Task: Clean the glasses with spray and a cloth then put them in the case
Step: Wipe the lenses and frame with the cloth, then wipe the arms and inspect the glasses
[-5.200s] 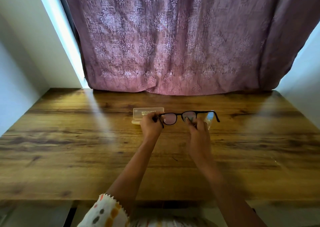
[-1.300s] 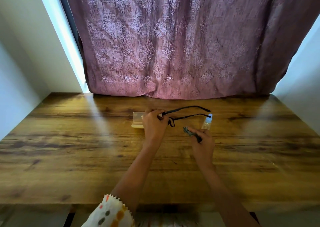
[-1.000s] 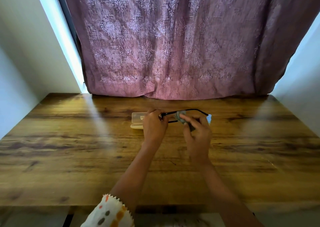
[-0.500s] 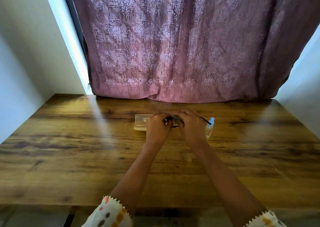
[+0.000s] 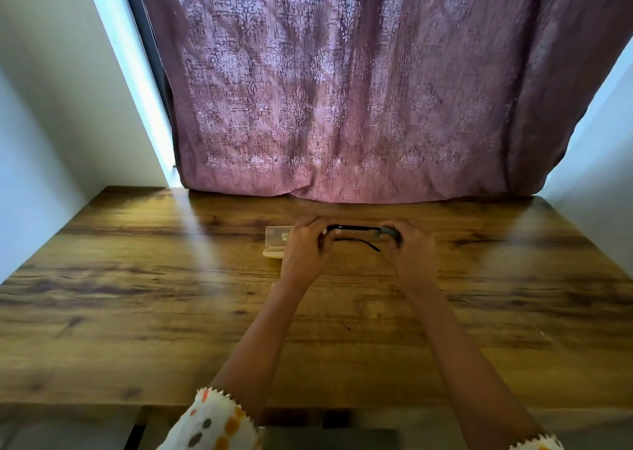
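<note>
Black-framed glasses (image 5: 356, 227) are held level just above the wooden table (image 5: 171, 295), seen from the top edge of the frame, with one temple arm (image 5: 368, 244) hanging down. My left hand (image 5: 306, 249) grips their left end. At the right end, my right hand (image 5: 412, 250) pinches a grey cloth (image 5: 390, 232) around the frame. The clear open case (image 5: 275, 240) lies on the table just left of my left hand, partly hidden by it. No spray bottle shows; my right hand covers the place where it stood.
A mauve patterned curtain (image 5: 342, 106) hangs along the table's far edge. White walls close in at left (image 5: 51, 141) and right (image 5: 599, 175). The table's front edge (image 5: 102, 403) runs below my forearms.
My right hand has slid with the cloth to the right end of the glasses. The bottle cap seen beside it half a second ago is now covered. The left hand has stayed put.
</note>
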